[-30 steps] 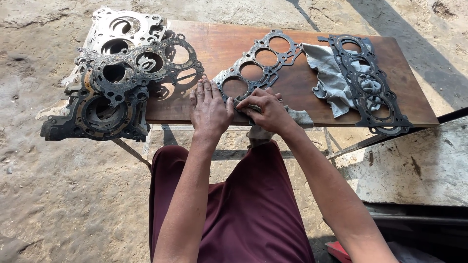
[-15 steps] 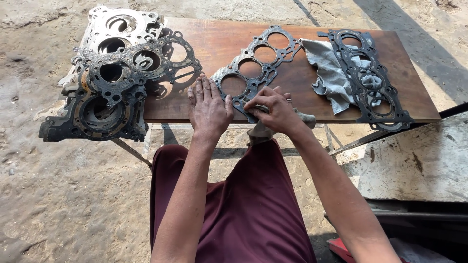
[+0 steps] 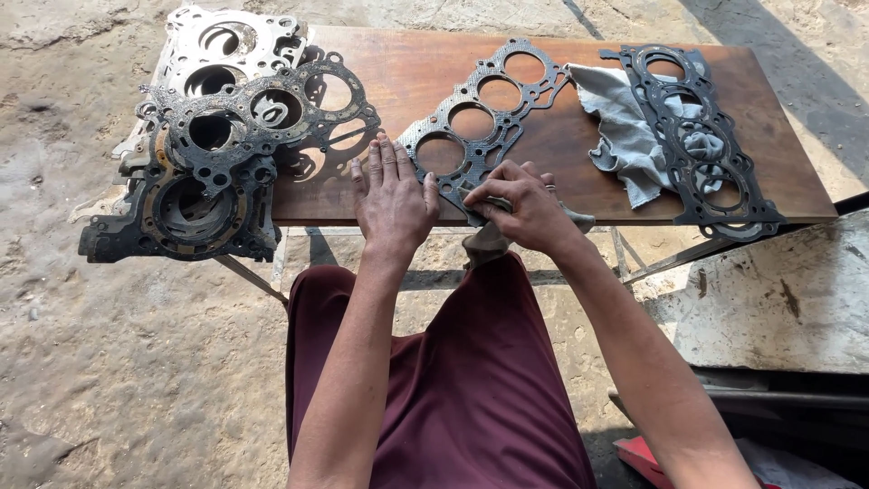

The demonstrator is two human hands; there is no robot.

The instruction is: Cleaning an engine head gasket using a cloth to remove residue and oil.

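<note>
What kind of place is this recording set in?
Probably an outdoor engine repair yard: a wooden bench on bare concrete ground, a pile of worn gaskets at one end, and a gasket being wiped with a rag.

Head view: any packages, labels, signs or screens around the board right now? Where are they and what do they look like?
None in view: no package, label, sign or screen.
Wooden board: brown, holds only metal parts and cloth.
Middle gasket: grey, flat, round holes, under both hands.
Grey rag: crumpled, partly under the dark gasket at right.
Gasket pile: stacked at the board's left end.
</note>
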